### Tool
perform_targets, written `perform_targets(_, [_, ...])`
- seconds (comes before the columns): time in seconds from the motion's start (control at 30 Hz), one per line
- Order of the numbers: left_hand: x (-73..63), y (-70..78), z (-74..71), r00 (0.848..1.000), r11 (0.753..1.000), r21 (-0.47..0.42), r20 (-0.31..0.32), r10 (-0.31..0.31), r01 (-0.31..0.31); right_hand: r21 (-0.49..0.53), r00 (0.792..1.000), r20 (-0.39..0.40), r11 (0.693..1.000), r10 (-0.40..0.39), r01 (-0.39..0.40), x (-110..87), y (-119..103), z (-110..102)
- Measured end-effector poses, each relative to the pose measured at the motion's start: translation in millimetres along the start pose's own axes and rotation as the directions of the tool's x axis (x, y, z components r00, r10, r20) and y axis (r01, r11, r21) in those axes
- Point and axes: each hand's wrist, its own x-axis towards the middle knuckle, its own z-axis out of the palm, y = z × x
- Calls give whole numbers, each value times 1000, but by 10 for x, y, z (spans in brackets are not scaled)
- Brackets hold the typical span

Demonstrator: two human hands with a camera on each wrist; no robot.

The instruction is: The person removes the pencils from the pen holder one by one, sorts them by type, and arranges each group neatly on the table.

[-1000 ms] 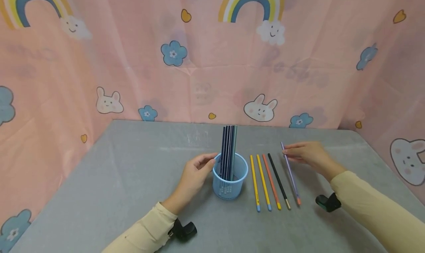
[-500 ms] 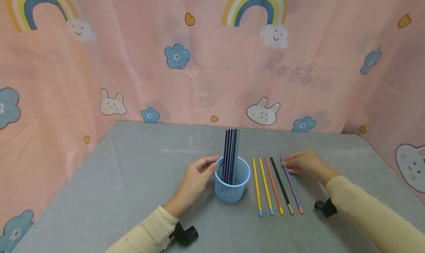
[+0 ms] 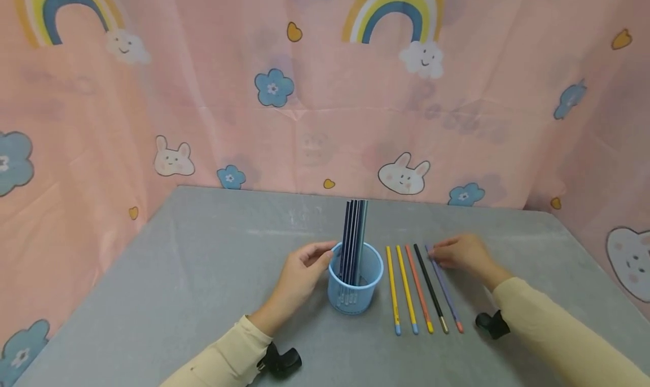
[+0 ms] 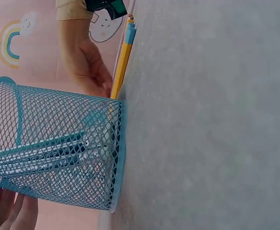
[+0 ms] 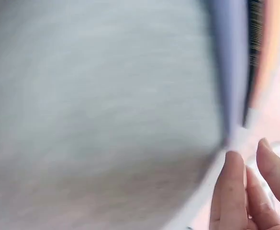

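In front of me on the table (image 3: 228,251), the cup (image 3: 354,304) stands with a bunch of sticks (image 3: 351,237) upright inside it. My left hand (image 3: 298,274) is at the left of the cup, touching its rim. To the cup's right, five pencils (image 3: 418,288) lie side by side, apart, their far ends slanting left. My right hand (image 3: 464,254) is at the far end of the rightmost pencil (image 3: 444,288). Behind the table hangs the cloth (image 3: 218,105).

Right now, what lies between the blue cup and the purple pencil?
In the head view, two yellow pencils, an orange pencil and a black pencil lie between the blue cup and the purple pencil.
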Motion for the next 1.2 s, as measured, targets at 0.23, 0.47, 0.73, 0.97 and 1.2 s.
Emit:
perform_targets(0.23, [1, -16, -1, 1000, 1000, 2, 13, 0, 0, 84, 993, 16, 989, -121, 119, -238, -231, -17])
perform_targets(0.47, [-16, -26, 7, 1000, 1000, -16, 7, -4, 4, 231, 985, 45, 961, -168, 154, -473, -416, 267])
perform_targets(0.73, [16, -44, 7, 1000, 1000, -9, -2, 1, -1, 382, 970, 57, 903, -235, 196, -663, -567, 494])
perform_targets(0.97, [14, -42, 3, 1000, 1000, 1, -1, -4, 4, 457, 973, 61, 873, -222, 171, -792, -628, 661])
perform_targets(1.2, [2, -37, -5, 1000, 1000, 8, 6, 10, -10, 473, 982, 43, 870, -182, 140, -892, -689, 767])
